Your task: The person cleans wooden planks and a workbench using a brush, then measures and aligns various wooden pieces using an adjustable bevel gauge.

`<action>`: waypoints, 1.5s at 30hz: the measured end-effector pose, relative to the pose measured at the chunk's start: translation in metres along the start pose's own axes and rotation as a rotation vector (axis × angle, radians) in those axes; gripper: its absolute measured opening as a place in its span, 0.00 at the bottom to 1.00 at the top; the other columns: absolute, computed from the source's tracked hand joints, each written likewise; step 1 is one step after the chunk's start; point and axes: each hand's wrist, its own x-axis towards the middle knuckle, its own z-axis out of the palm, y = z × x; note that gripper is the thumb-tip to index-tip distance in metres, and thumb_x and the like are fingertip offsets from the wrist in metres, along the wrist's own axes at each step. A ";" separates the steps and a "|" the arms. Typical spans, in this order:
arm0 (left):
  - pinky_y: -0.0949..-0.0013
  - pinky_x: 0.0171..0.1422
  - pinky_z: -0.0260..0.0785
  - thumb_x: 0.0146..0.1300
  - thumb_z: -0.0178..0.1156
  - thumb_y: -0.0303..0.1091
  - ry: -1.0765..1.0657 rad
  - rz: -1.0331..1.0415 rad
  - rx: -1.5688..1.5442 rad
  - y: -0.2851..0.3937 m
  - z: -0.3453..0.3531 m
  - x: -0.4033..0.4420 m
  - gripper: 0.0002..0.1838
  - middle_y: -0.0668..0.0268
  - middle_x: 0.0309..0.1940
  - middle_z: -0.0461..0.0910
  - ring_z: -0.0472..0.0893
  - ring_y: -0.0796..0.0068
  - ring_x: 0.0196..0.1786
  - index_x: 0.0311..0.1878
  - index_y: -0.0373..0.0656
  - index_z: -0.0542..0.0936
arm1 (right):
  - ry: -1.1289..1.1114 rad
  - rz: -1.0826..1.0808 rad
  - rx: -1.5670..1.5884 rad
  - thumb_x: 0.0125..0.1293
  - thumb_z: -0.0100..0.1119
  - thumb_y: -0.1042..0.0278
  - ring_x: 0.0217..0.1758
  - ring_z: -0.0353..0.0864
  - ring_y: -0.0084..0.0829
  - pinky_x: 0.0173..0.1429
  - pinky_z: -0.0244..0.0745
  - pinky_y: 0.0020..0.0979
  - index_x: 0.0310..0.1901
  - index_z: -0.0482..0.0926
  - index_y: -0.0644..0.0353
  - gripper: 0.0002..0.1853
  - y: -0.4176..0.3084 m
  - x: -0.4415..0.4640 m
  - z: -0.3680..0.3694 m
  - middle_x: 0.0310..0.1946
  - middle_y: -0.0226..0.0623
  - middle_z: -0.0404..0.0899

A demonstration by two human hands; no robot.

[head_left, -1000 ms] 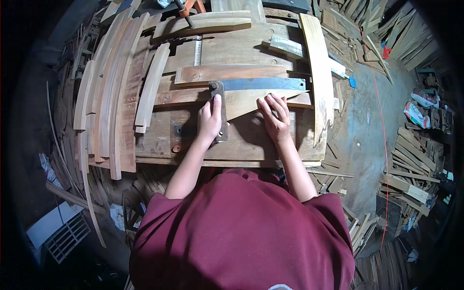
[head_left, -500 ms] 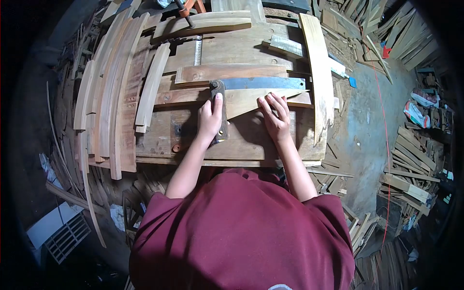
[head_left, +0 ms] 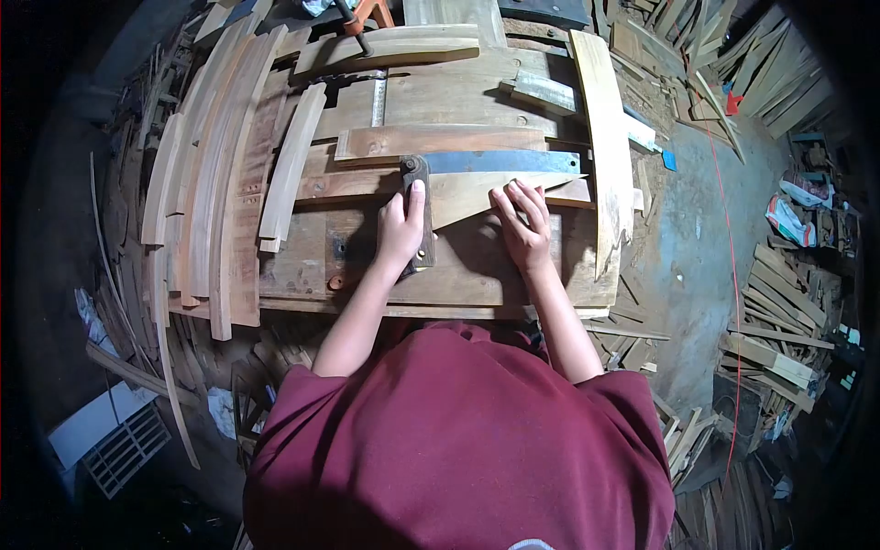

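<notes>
My left hand (head_left: 401, 229) is wrapped around the dark stock of a bevel gauge, thumb lying along it. The bluish steel blade (head_left: 500, 162) of the gauge runs to the right and lies along the far edge of a wedge-shaped wooden piece (head_left: 463, 194). That piece's wide end meets the stock, and its thin point is toward the right. My right hand (head_left: 526, 226) grips the slanted near edge of the wedge, fingers on top; the thumb is mostly hidden. Wooden strips lie beneath and just beyond the blade, such as a reddish board (head_left: 440, 140).
The wooden workbench (head_left: 477, 275) carries long boards (head_left: 202, 183) stacked at left and a pale plank (head_left: 600, 137) at right. At the back is an orange clamp (head_left: 368, 14). Wood offcuts (head_left: 770, 321) and a red cord (head_left: 724, 211) lie on the floor to the right.
</notes>
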 end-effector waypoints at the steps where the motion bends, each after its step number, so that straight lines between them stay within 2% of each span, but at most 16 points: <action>1: 0.64 0.19 0.73 0.66 0.47 0.56 -0.002 0.008 0.013 0.000 0.000 0.000 0.30 0.58 0.14 0.71 0.79 0.64 0.17 0.26 0.32 0.69 | 0.001 -0.001 -0.001 0.49 0.68 0.72 0.57 0.74 0.34 0.65 0.64 0.40 0.47 0.82 0.49 0.20 0.000 0.000 0.000 0.51 0.32 0.75; 19: 0.64 0.19 0.73 0.66 0.46 0.57 -0.005 0.043 0.047 0.004 -0.001 -0.002 0.30 0.58 0.14 0.71 0.79 0.64 0.17 0.28 0.32 0.70 | -0.007 -0.003 0.001 0.51 0.64 0.75 0.58 0.74 0.34 0.66 0.63 0.41 0.48 0.81 0.50 0.19 0.001 -0.001 0.000 0.52 0.33 0.75; 22: 0.65 0.19 0.72 0.67 0.46 0.56 -0.003 0.036 0.010 0.000 0.000 -0.001 0.29 0.59 0.15 0.71 0.78 0.65 0.16 0.29 0.33 0.71 | -0.010 -0.005 0.006 0.49 0.65 0.74 0.58 0.73 0.35 0.66 0.63 0.42 0.49 0.81 0.50 0.21 0.000 -0.001 -0.001 0.52 0.33 0.74; 24: 0.65 0.19 0.72 0.67 0.46 0.55 0.010 0.049 -0.019 0.000 0.001 -0.002 0.28 0.59 0.15 0.71 0.78 0.65 0.16 0.30 0.33 0.72 | -0.052 0.036 0.079 0.45 0.67 0.71 0.59 0.72 0.36 0.67 0.61 0.44 0.51 0.79 0.50 0.26 -0.002 0.003 -0.004 0.53 0.34 0.73; 25: 0.66 0.19 0.72 0.67 0.46 0.54 0.023 0.064 -0.050 0.001 0.002 -0.002 0.28 0.60 0.16 0.71 0.78 0.66 0.16 0.30 0.33 0.72 | -0.109 0.061 0.092 0.42 0.68 0.69 0.61 0.69 0.37 0.67 0.59 0.47 0.53 0.77 0.48 0.30 -0.006 0.008 -0.009 0.54 0.36 0.71; 26: 0.66 0.19 0.72 0.67 0.46 0.54 0.027 0.066 -0.051 0.004 0.003 -0.004 0.28 0.60 0.16 0.71 0.78 0.66 0.16 0.30 0.33 0.72 | -0.108 0.057 0.094 0.42 0.68 0.69 0.61 0.69 0.37 0.67 0.59 0.47 0.53 0.77 0.48 0.30 -0.007 0.009 -0.007 0.54 0.36 0.71; 29: 0.67 0.18 0.70 0.68 0.45 0.54 0.078 -0.064 -0.213 0.007 0.000 -0.010 0.26 0.63 0.17 0.72 0.77 0.69 0.16 0.33 0.35 0.73 | -0.110 -0.017 -0.061 0.39 0.70 0.66 0.60 0.67 0.40 0.67 0.58 0.52 0.53 0.77 0.40 0.32 -0.012 0.014 -0.003 0.53 0.39 0.69; 31: 0.69 0.19 0.70 0.68 0.45 0.54 0.160 0.096 -0.111 0.002 -0.010 -0.003 0.26 0.65 0.17 0.72 0.75 0.72 0.16 0.34 0.36 0.73 | -0.168 -0.018 -0.117 0.37 0.70 0.63 0.59 0.67 0.41 0.66 0.57 0.55 0.52 0.77 0.40 0.33 -0.020 0.020 -0.006 0.51 0.40 0.69; 32: 0.69 0.19 0.71 0.67 0.46 0.55 0.097 -0.075 -0.247 -0.002 -0.017 -0.011 0.26 0.66 0.17 0.72 0.74 0.74 0.16 0.36 0.37 0.74 | -0.181 -0.025 -0.133 0.39 0.69 0.61 0.59 0.66 0.42 0.66 0.55 0.57 0.53 0.76 0.43 0.32 -0.022 0.023 -0.006 0.50 0.40 0.69; 35: 0.69 0.20 0.72 0.65 0.48 0.59 0.175 -0.108 -0.275 -0.010 -0.039 -0.016 0.28 0.64 0.20 0.72 0.76 0.72 0.17 0.41 0.36 0.73 | -0.304 -0.001 -0.179 0.41 0.69 0.60 0.59 0.67 0.40 0.67 0.55 0.55 0.55 0.75 0.45 0.32 -0.033 0.029 -0.008 0.53 0.37 0.69; 37: 0.70 0.20 0.72 0.65 0.47 0.59 0.201 -0.075 -0.347 -0.010 -0.053 -0.022 0.28 0.64 0.21 0.73 0.76 0.72 0.17 0.41 0.36 0.73 | -0.340 -0.116 -0.228 0.50 0.62 0.63 0.65 0.63 0.43 0.68 0.53 0.53 0.58 0.72 0.48 0.29 -0.034 0.027 0.001 0.59 0.39 0.67; 40: 0.70 0.18 0.71 0.66 0.46 0.59 0.271 -0.103 -0.366 -0.007 -0.069 -0.037 0.27 0.66 0.18 0.71 0.74 0.73 0.15 0.38 0.39 0.72 | -0.397 -0.100 -0.175 0.49 0.63 0.67 0.67 0.61 0.41 0.68 0.52 0.52 0.60 0.70 0.52 0.31 -0.036 0.039 -0.007 0.60 0.37 0.68; 41: 0.70 0.18 0.71 0.66 0.45 0.59 0.288 -0.100 -0.368 -0.007 -0.074 -0.041 0.27 0.66 0.17 0.71 0.74 0.74 0.14 0.37 0.39 0.72 | -0.401 -0.074 -0.139 0.47 0.65 0.70 0.66 0.63 0.39 0.69 0.53 0.49 0.59 0.70 0.53 0.32 -0.037 0.050 -0.018 0.60 0.36 0.69; 43: 0.70 0.18 0.71 0.66 0.43 0.59 0.310 -0.110 -0.390 -0.005 -0.081 -0.049 0.27 0.67 0.16 0.70 0.74 0.75 0.15 0.35 0.41 0.72 | -0.202 0.052 0.116 0.40 0.68 0.81 0.60 0.72 0.41 0.65 0.65 0.44 0.56 0.73 0.56 0.35 -0.043 0.073 -0.046 0.58 0.40 0.72; 44: 0.70 0.18 0.71 0.66 0.43 0.60 0.318 -0.114 -0.401 -0.001 -0.083 -0.053 0.27 0.67 0.16 0.70 0.74 0.75 0.15 0.34 0.41 0.72 | -0.084 0.160 0.244 0.42 0.67 0.85 0.57 0.75 0.40 0.60 0.71 0.40 0.55 0.74 0.58 0.33 -0.048 0.083 -0.061 0.55 0.43 0.74; 45: 0.71 0.18 0.71 0.66 0.43 0.60 0.307 -0.079 -0.408 0.002 -0.085 -0.057 0.27 0.67 0.16 0.70 0.74 0.75 0.16 0.33 0.41 0.72 | 0.041 0.253 0.373 0.48 0.65 0.85 0.55 0.76 0.37 0.57 0.75 0.35 0.52 0.74 0.63 0.26 -0.043 0.084 -0.066 0.50 0.44 0.77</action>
